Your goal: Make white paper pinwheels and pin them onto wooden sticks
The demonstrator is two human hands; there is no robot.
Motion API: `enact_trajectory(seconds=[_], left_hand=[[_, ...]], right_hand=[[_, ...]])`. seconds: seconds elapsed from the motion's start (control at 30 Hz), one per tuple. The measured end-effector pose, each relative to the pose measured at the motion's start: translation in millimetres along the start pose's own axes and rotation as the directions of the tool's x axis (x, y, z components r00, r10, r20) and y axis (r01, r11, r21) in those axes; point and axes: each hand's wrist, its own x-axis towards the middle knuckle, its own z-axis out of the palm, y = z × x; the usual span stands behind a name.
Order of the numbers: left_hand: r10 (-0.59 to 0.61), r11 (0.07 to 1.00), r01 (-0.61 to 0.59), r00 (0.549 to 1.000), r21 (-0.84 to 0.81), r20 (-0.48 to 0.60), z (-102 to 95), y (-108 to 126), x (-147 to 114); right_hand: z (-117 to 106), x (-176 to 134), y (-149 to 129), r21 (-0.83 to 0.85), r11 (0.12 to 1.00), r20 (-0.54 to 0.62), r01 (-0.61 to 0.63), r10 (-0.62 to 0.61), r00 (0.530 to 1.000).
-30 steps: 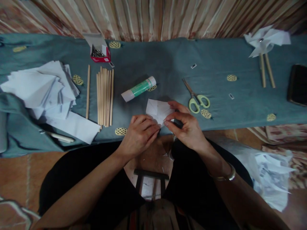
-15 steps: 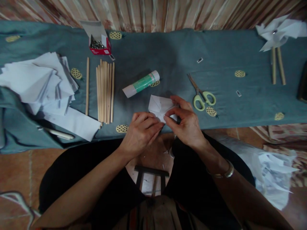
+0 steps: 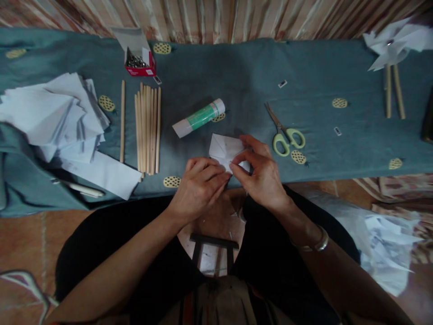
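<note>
A small folded piece of white paper (image 3: 225, 146) with crease lines lies at the table's front edge, between my hands. My left hand (image 3: 202, 183) is closed on its near left side, fingers bent together over the edge. From the right, my right hand (image 3: 262, 169) pinches the paper near its middle with thumb and index finger, the other fingers curled along its far right side. The fingertips cover part of the paper. Just beyond it lies a green and white glue stick (image 3: 200, 118). Scissors (image 3: 282, 133) with light green handles rest to the right.
Wooden sticks (image 3: 148, 128) lie left of the glue stick, near a pile of white paper sheets (image 3: 54, 113). Behind them stands an open red box (image 3: 140, 65) of small metal pieces. A paper pinwheel (image 3: 392, 45) lies far right. A plastic bag of paper scraps (image 3: 389, 243) sits below.
Both hands keep their grip on the paper with hardly any movement. The whole view has shifted very slightly.
</note>
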Motion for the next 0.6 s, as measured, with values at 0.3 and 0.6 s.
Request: enact_trajectory(seconds=[0.3, 0.6], left_hand=[[-0.024, 1.000, 0.024, 0.999, -0.012, 0.025, -1.7, 1.7, 0.6], [-0.008, 1.000, 0.009, 0.999, -0.016, 0.035, -1.5, 0.3, -0.4]], right_hand=[[-1.0, 0.3, -1.0, -0.006, 1.000, 0.012, -0.004, 0.004, 1.000], [-1.0, -2.1, -1.1, 0.014, 1.000, 0.036, -0.004, 0.003, 0.999]])
